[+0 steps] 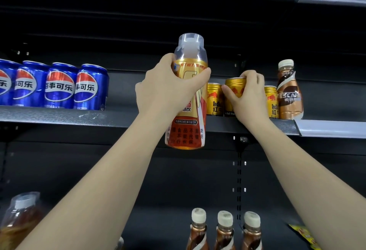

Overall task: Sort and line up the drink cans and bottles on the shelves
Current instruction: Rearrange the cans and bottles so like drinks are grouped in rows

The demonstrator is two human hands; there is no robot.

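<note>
Head view shows both arms raised to the upper shelf (59,114), and the fingers of each hand are wrapped round a drink. Left hand (166,89) fingers curl tight about the upper body of a tall energy drink bottle (187,99) with a clear cap; it is held upright in the air in front of the shelf edge, its base hanging below the shelf level, so it rests on nothing. That grip near the shoulder probably keeps the heavy bottle steady while it is carried to where it belongs. Right hand (247,95) fingers reach over the rim and the thumb presses the near side of the middle gold can (234,93), which stands on the shelf, perhaps slightly tipped; a top-and-side hold like this suits sliding or turning it into line. Just left of it stands another gold can (213,99), partly hidden behind the bottle, and just right a third gold can (271,101), touching or nearly touching a brown coffee bottle (288,91) at the right end. Far to the left on the same shelf, well apart from the gold group, blue cola cans (59,86) stand in a close row, labels facing out. On the lower shelf three more coffee bottles (224,230) stand side by side, and a second clear-capped bottle (21,216) sits at the lower left, which suggests the lifted bottle belongs below.
</note>
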